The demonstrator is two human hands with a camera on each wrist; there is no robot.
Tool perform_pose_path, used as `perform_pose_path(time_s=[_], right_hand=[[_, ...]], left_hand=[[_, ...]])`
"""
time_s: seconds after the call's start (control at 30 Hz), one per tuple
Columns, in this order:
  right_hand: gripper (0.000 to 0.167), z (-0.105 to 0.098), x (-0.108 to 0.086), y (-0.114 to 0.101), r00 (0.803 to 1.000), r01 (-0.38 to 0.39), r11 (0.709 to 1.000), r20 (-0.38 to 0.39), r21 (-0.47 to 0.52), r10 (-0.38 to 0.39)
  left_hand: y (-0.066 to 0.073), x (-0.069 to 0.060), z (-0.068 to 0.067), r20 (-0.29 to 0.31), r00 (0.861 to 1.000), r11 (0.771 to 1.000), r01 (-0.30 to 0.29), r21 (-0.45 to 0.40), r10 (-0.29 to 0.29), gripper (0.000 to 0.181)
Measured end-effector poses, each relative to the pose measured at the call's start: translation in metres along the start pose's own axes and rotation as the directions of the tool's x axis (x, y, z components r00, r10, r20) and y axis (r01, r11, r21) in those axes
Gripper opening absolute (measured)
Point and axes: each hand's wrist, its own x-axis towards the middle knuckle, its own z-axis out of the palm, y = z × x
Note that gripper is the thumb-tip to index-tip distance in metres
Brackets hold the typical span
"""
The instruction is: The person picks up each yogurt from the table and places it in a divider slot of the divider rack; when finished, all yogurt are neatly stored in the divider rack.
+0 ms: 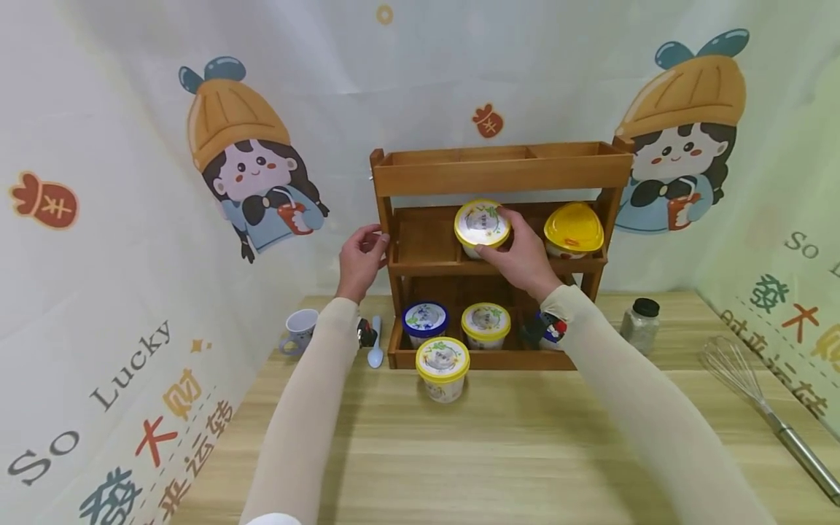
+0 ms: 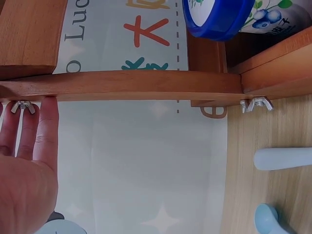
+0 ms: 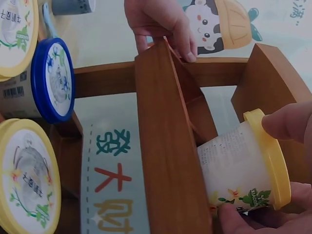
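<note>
My right hand (image 1: 523,255) grips a yellow-lidded paper tub (image 1: 482,224) by its lid, over the middle compartment of a brown wooden rack's (image 1: 426,266) middle shelf. Up close in the right wrist view, the tub (image 3: 239,170) tilts, with thumb and fingers on opposite sides of it. My left hand (image 1: 361,259) touches the rack's left post. Its straight fingers (image 2: 48,126) meet the post beside a wing nut in the left wrist view. Another yellow-lidded tub (image 1: 442,372) stands on the table before the rack. A triangular yellow-lidded tub (image 1: 573,232) sits in the right compartment.
The bottom shelf holds a blue-lidded tub (image 1: 425,324), a yellow-lidded tub (image 1: 486,326) and another blue-lidded tub partly behind my right wrist. A mug (image 1: 300,328) and a pale blue spoon (image 1: 375,354) are at left; a black-capped jar (image 1: 640,326) and a whisk (image 1: 755,394) at right.
</note>
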Motion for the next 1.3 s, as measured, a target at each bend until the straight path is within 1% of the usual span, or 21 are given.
perform_pose_path(time_s=[0.13, 0.3, 0.5, 0.63, 0.73, 0.83, 0.97, 1.17, 1.3], right_hand=[[0.084, 0.002, -0.004, 0.004, 1.000, -0.019, 1.000, 0.005, 0.007, 0.019], [0.085, 0.002, -0.007, 0.004, 0.999, -0.028, 0.999, 0.031, 0.017, 0.027], [0.083, -0.002, -0.008, 0.003, 0.997, -0.050, 0.997, 0.064, 0.054, 0.047], [0.080, -0.004, -0.013, 0.003, 0.996, -0.055, 0.996, 0.076, 0.073, 0.049], [0.078, -0.006, -0.019, 0.004, 0.996, -0.061, 0.994, 0.075, 0.093, 0.054], [0.076, -0.008, -0.028, 0.007, 0.996, -0.055, 0.990, 0.072, 0.133, 0.046], [0.074, -0.012, -0.040, 0.007, 0.995, -0.053, 0.984, 0.092, 0.173, 0.038], [0.073, -0.016, -0.056, 0.009, 0.992, -0.055, 0.985, 0.118, 0.164, 0.036], [0.070, -0.012, -0.062, 0.012, 0.990, -0.049, 0.984, 0.141, 0.173, 0.024]], left_hand=[[-0.001, 0.000, 0.001, 0.008, 1.000, 1.000, 0.000, -0.003, 0.000, 0.041], [0.002, -0.003, 0.001, -0.004, 1.000, 1.000, 0.002, 0.015, -0.002, 0.040], [0.005, -0.003, 0.000, -0.008, 1.000, 1.000, -0.010, 0.013, 0.010, 0.039], [0.005, -0.004, 0.000, -0.007, 1.000, 1.000, -0.014, 0.013, 0.014, 0.040], [0.004, -0.004, 0.001, -0.005, 1.000, 1.000, -0.009, 0.012, 0.010, 0.040], [0.003, -0.005, 0.000, -0.007, 1.000, 1.000, 0.000, 0.011, 0.000, 0.040], [0.003, -0.006, -0.002, -0.012, 1.000, 1.000, 0.002, 0.009, -0.002, 0.040], [0.000, -0.004, 0.000, -0.011, 1.000, 1.000, -0.010, 0.003, 0.010, 0.039], [0.000, -0.005, 0.000, -0.013, 1.000, 1.000, -0.008, 0.007, 0.008, 0.039]])
